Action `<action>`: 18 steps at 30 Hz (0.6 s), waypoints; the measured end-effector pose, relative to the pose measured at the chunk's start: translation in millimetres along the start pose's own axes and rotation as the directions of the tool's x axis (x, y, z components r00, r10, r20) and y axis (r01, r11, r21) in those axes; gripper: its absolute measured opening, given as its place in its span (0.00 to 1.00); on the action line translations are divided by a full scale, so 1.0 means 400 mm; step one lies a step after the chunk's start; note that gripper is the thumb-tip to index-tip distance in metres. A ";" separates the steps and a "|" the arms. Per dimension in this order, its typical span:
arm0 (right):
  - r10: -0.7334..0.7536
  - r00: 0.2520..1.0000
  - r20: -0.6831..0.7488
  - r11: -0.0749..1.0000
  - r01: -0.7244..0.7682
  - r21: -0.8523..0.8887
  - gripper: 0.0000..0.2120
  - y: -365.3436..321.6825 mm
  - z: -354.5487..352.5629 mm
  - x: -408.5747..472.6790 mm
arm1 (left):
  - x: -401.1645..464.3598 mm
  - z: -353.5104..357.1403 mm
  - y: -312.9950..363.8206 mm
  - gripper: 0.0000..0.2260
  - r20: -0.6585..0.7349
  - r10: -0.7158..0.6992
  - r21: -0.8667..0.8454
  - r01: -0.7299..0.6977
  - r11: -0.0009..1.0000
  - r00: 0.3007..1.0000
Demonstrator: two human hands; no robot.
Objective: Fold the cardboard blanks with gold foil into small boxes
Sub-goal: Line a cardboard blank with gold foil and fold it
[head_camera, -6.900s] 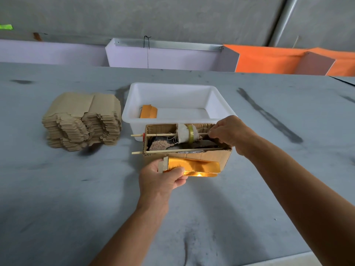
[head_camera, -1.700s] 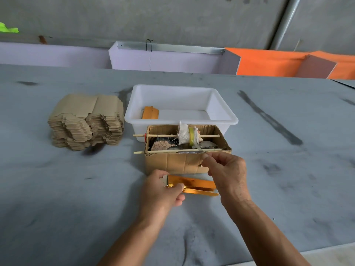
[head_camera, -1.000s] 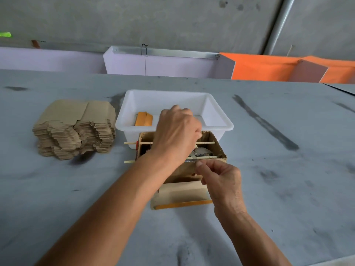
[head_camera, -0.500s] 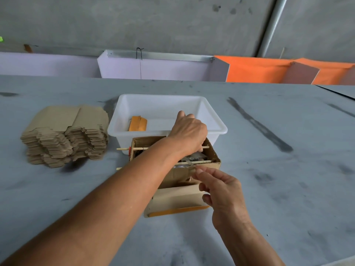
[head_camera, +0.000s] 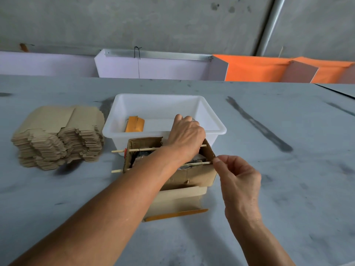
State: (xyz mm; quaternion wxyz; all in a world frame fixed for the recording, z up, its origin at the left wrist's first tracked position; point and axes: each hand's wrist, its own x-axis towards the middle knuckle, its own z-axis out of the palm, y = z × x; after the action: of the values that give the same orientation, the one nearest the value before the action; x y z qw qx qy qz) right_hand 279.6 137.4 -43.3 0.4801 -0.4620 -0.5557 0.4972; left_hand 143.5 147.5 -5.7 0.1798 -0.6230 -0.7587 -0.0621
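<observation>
While your left hand curled into the brown dispenser box and your right hand pinched something unclear at its right corner, the half-folded blank lay crosswise on the desk, just near of it, under your left forearm.

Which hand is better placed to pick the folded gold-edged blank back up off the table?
Right, probably. The right hand pinches something thin at the brown cardboard dispenser box's corner, beside the folded gold-edged cardboard blank. The left hand is buried in the box, farther back.
</observation>
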 end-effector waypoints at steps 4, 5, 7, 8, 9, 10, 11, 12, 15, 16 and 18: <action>-0.058 0.998 0.002 0.967 0.057 -0.249 0.06 -0.006 0.004 0.058 | 0.005 0.004 0.006 0.05 -0.007 0.000 0.017 0.001 1.000 1.000; -0.025 0.999 0.043 0.956 0.036 -0.291 0.09 -0.008 0.010 0.078 | 0.007 0.004 0.006 0.04 -0.007 0.001 0.023 -0.001 1.000 1.000; 0.054 0.991 0.125 0.943 -0.010 -0.333 0.09 -0.018 0.020 0.107 | 0.010 0.005 0.007 0.04 0.002 0.003 0.039 -0.003 0.999 1.000; 0.089 0.984 0.153 0.943 -0.035 -0.330 0.08 -0.026 0.024 0.113 | 0.010 0.006 0.008 0.05 0.007 0.001 0.044 -0.001 0.999 1.000; 0.114 0.980 0.163 0.946 -0.056 -0.320 0.10 -0.028 0.026 0.118 | 0.010 0.007 0.009 0.05 0.009 0.000 0.046 0.000 0.999 1.000; 0.124 0.978 0.166 0.948 -0.067 -0.312 0.14 -0.027 0.025 0.123 | 0.010 0.008 0.010 0.05 0.010 0.003 0.046 -0.003 0.999 1.000; 0.122 0.979 0.165 0.949 -0.066 -0.309 0.16 -0.024 0.025 0.126 | 0.010 0.009 0.011 0.04 0.011 0.011 0.048 -0.012 0.999 1.000; 0.118 0.979 0.167 0.947 -0.060 -0.314 0.16 -0.021 0.023 0.126 | 0.009 0.011 0.012 0.04 0.013 0.022 0.048 -0.023 0.999 1.000; 0.079 0.980 0.181 0.937 -0.011 -0.348 0.08 -0.014 0.027 0.124 | 0.010 0.014 0.015 0.04 0.018 0.030 0.043 -0.031 0.999 0.999; 0.061 0.981 0.186 0.934 0.009 -0.358 0.07 -0.011 0.028 0.124 | 0.011 0.014 0.018 0.04 0.017 0.026 0.045 -0.027 0.999 1.000; 0.031 0.980 0.199 0.933 0.043 -0.356 0.07 -0.007 0.029 0.126 | 0.015 0.015 0.026 0.04 0.019 0.021 0.037 -0.022 0.999 1.000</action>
State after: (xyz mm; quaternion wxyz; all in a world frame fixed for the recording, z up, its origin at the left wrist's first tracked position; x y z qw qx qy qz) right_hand 262.3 185.6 -37.2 0.3305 -0.4875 -0.6841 0.4302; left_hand 151.4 157.3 -10.5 0.1847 -0.6282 -0.7547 -0.0403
